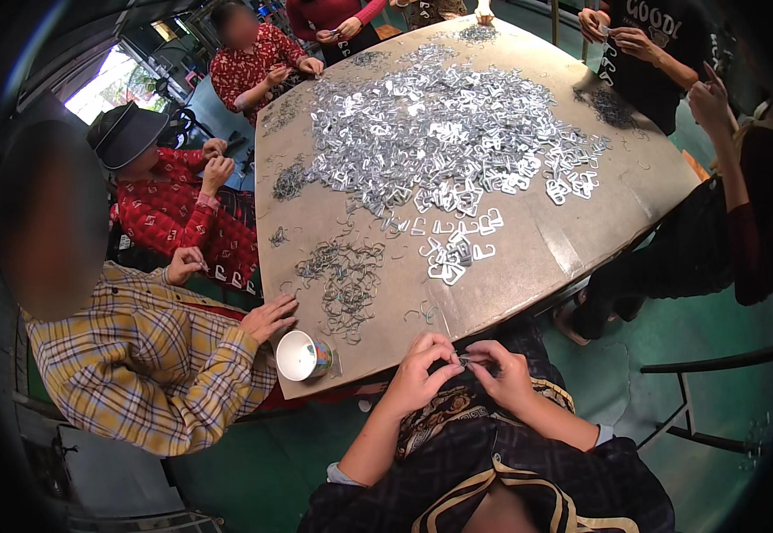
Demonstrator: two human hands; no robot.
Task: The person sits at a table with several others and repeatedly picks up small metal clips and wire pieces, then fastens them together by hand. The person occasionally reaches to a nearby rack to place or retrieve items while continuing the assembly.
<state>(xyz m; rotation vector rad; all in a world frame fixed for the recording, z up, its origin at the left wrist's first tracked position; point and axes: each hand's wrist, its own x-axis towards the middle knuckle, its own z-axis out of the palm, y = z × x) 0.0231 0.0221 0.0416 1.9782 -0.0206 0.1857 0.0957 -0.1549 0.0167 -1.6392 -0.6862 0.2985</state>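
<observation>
My left hand [423, 377] and my right hand [503, 375] meet just past the near edge of the table, above my lap. The fingertips of both pinch a small metal piece [463, 360]; its exact shape is mostly hidden by the fingers. Closest to them on the tabletop lie a few loose bent wire clips [424, 312]. Beyond these is a small group of flat silver metal hooks [448, 256]. To the left spreads a loose heap of thin wire clips [342, 280].
A large pile of silver hooks [440, 124] covers the middle of the brown table [528, 293]. A white paper cup [297, 355] stands at the near left corner, beside a co-worker's hand [271, 317]. Several people work around the table. A dark metal frame [688, 391] stands at right.
</observation>
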